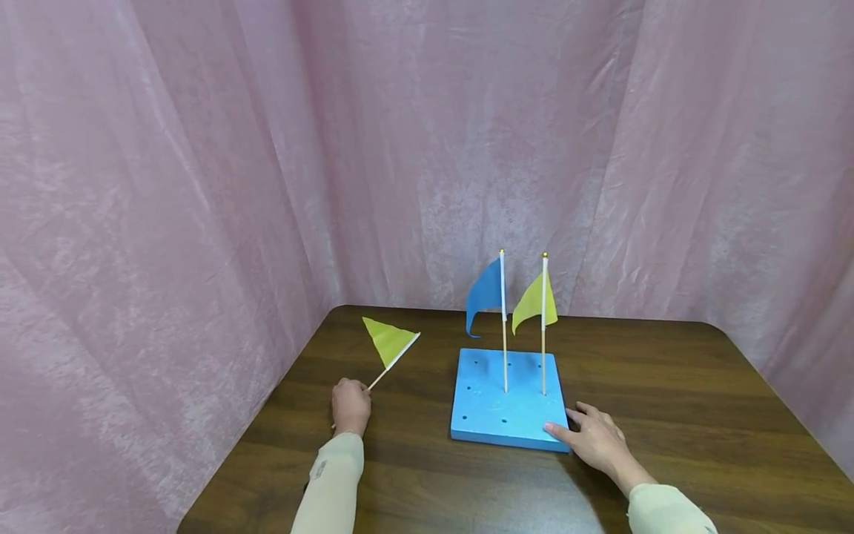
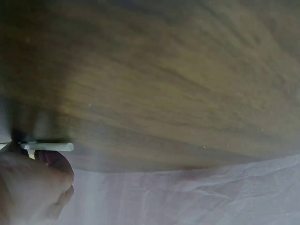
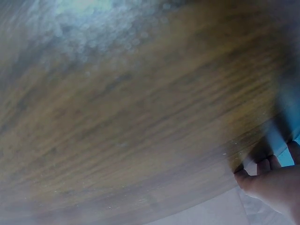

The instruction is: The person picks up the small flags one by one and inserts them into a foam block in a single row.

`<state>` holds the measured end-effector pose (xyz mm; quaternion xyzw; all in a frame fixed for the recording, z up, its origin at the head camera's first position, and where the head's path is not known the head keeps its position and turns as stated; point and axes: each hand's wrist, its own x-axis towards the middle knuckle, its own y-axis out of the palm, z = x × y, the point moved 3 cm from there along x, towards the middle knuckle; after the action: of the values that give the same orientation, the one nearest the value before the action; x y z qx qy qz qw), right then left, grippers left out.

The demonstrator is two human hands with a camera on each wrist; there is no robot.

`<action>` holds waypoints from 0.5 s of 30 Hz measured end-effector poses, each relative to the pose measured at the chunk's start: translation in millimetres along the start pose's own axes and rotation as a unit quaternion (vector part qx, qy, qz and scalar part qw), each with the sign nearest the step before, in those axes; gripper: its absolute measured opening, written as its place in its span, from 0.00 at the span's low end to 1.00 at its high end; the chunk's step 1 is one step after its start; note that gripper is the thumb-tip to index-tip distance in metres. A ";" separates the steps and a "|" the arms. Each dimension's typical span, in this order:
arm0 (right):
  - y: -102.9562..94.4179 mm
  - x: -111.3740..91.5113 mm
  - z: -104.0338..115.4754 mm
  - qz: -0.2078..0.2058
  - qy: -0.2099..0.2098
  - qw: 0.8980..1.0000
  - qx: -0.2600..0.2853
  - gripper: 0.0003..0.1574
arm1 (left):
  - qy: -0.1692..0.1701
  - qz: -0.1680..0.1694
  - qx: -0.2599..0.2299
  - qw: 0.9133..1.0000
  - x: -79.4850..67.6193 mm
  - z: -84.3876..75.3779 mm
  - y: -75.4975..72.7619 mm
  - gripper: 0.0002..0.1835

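Note:
In the head view my left hand (image 1: 351,406) pinches the lower part of a thin wooden stick bearing a yellow-green triangular flag (image 1: 389,343). The flag is tilted low above the table, left of the board. Past the fingers, the bare stick end (image 2: 61,146) shows in the left wrist view. A light-blue square board (image 1: 494,406) with small holes bears two upright flags, a blue flag (image 1: 487,291) and a yellow-green flag (image 1: 534,302). My right hand (image 1: 595,439) rests at the board's near right corner, thumb on its top, other fingers spread along the right side.
The brown wood-grain table (image 1: 414,475) has rounded far corners. A pink curtain (image 1: 427,148) hangs behind it and along the left side. The two standing flags rise well above the board.

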<state>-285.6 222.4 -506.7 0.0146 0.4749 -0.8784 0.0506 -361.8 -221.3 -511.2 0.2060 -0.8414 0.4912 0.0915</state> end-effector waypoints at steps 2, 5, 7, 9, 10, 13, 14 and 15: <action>-0.9 -0.3 0.1 0.000 0.000 1.000 0.000 0.58 | 0.005 -0.004 0.011 1.000 0.9 -2.1 -0.8 0.04; -1.7 -1.0 0.4 0.000 0.003 1.000 0.001 0.58 | 0.009 -0.005 0.012 1.000 1.1 -4.4 -1.8 0.05; -1.9 -1.1 0.7 0.001 0.004 1.000 0.001 0.57 | 0.005 -0.005 0.005 1.000 1.1 -3.9 -1.3 0.05; -1.7 -1.1 1.2 0.002 0.006 1.000 0.001 0.57 | 0.000 -0.005 -0.004 1.000 0.7 -3.2 -1.1 0.05; -1.7 -1.0 1.4 0.003 0.006 1.000 0.001 0.57 | 0.002 -0.013 -0.007 1.000 0.5 -2.0 -0.4 0.05; -2.0 -0.7 2.4 0.003 0.006 1.000 0.003 0.57 | -0.013 -0.009 -0.029 0.999 -0.2 -2.4 -2.1 0.04; -2.3 -0.6 2.7 0.003 0.006 1.000 0.004 0.57 | -0.019 -0.008 -0.038 0.999 -0.2 -2.8 -2.6 0.04; -2.6 -0.6 3.0 0.002 0.006 1.000 0.005 0.57 | -0.024 -0.009 -0.047 0.999 0.2 -3.8 -3.1 0.04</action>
<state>-285.3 221.4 -502.8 0.0210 0.4711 -0.8805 0.0497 -360.7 -219.4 -506.8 0.2209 -0.8635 0.4452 0.0857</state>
